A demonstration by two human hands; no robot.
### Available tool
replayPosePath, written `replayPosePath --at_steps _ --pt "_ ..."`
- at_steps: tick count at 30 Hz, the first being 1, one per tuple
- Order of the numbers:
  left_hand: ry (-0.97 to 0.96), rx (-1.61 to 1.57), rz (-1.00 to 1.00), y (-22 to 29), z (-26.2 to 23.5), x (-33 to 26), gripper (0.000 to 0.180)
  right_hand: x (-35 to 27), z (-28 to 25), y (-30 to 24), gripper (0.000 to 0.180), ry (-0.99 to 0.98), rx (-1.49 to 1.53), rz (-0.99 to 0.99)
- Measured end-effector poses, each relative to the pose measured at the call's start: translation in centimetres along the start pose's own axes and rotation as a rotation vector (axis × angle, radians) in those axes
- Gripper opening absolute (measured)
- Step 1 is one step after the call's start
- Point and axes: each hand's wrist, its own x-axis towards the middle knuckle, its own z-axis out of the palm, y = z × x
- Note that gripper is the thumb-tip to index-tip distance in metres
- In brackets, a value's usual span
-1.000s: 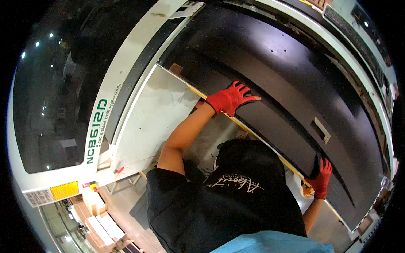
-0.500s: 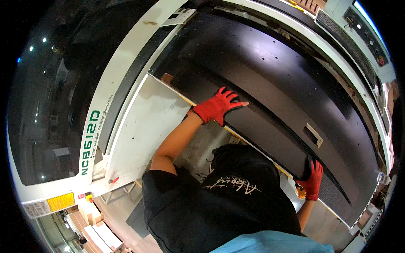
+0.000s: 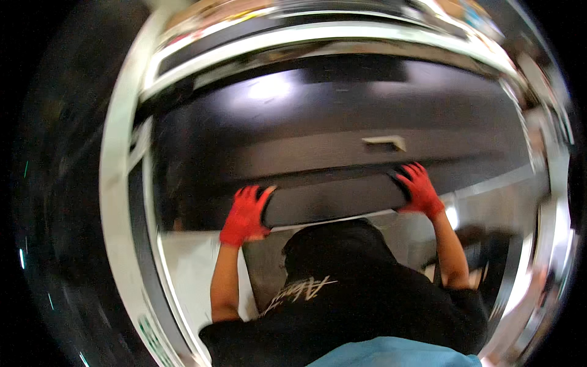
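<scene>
I'm leaning into a big machine bay, its white metal frame (image 3: 119,202) curving up the left side and over the top, with a pale flat bed (image 3: 183,269) low on the left. It's all a bit blurred. In front of me lies one long black sheet-metal panel (image 3: 330,202), glossy, with lights glinting off it, and a single small pale rectangular cut-out (image 3: 384,141) shows far right of centre on the dark surface behind it. Two red gloves, one on each hand. My left hand (image 3: 246,214) grips the panel's left end, fingers wrapped over its edge. My right hand (image 3: 418,188) clamps the right end, fingers spread across the top. The panel runs level between them, above my black hooded top (image 3: 342,293).
</scene>
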Motion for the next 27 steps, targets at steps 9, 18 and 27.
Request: replayPosePath --at_steps 9,18,27 --pt "-0.087 0.159 0.017 -0.9 0.7 1.2 0.143 0.3 -1.9 -0.3 0.113 0.02 -0.062 -0.013" --pt "0.182 -0.033 0.138 -1.8 -6.8 13.4 0.107 -0.5 -1.1 -0.4 0.116 0.068 -0.11 -0.044" --pt "0.088 -0.04 -0.046 -9.5 0.0 17.6 0.079 -0.2 -1.3 -1.1 0.113 0.087 -0.104 -0.048"
